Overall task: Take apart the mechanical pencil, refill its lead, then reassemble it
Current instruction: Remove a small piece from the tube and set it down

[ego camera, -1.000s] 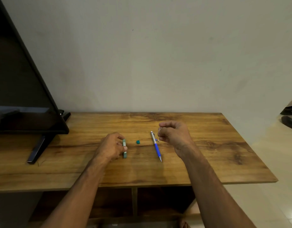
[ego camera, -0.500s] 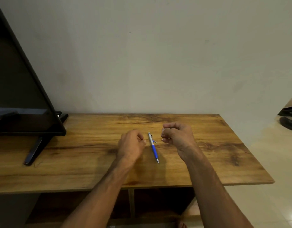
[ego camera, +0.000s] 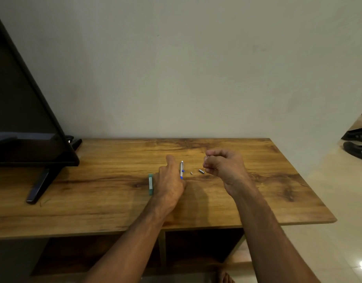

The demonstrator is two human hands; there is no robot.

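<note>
Left hand [ego camera: 169,181] fingers curl round the mechanical pencil [ego camera: 181,167]. Right of the pencil, right hand [ego camera: 225,169] fingers are pinched; I cannot tell on what. The lead case [ego camera: 150,184] lies left of the pencil.

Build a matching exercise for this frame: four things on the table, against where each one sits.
Things:
1. mechanical pencil
2. lead case
3. metal cap
4. television

Places:
A. standing at the left end of the table
B. lying loose, just off the right hand fingertips
C. lower part hidden by the left hand
D. flat on the wood, left of the left hand

Pairs: 1-C, 2-D, 3-B, 4-A
</note>
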